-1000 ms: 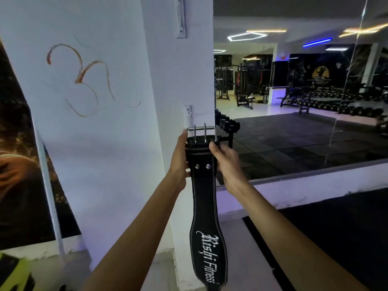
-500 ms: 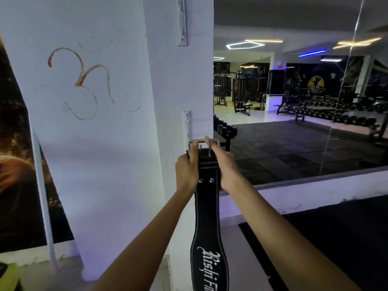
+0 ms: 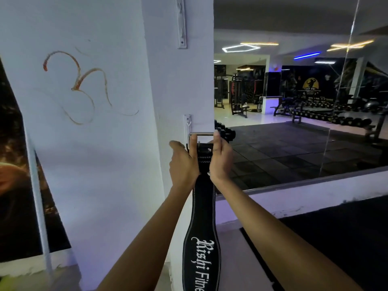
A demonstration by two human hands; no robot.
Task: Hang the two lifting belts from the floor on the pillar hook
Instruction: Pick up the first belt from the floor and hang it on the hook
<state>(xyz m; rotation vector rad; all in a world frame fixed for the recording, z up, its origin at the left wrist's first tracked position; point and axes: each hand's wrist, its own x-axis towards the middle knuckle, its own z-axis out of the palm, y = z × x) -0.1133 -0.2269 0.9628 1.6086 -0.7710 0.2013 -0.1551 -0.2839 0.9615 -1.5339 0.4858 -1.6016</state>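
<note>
A black lifting belt (image 3: 201, 244) with white lettering hangs straight down in front of the white pillar (image 3: 180, 85). Its steel buckle (image 3: 201, 134) is held up just below and beside the small white hook (image 3: 188, 123) on the pillar's face. My left hand (image 3: 183, 164) grips the belt's top from the left, thumb out and a finger up through the buckle. My right hand (image 3: 220, 158) grips it from the right, fingers reaching to the buckle bar. Whether the buckle touches the hook I cannot tell. A second belt is not in view.
A second white hook strip (image 3: 181, 24) is fixed higher on the pillar. A large wall mirror (image 3: 294, 133) to the right reflects dumbbell racks and machines. A dark poster (image 3: 19, 164) covers the wall at left. Black floor mat (image 3: 346, 238) lies at lower right.
Both hands have kept their grip on the belt's top while I moved closer to the pillar. The buckle prongs that stood up a second ago are now covered, and the buckle sits by the hook.
</note>
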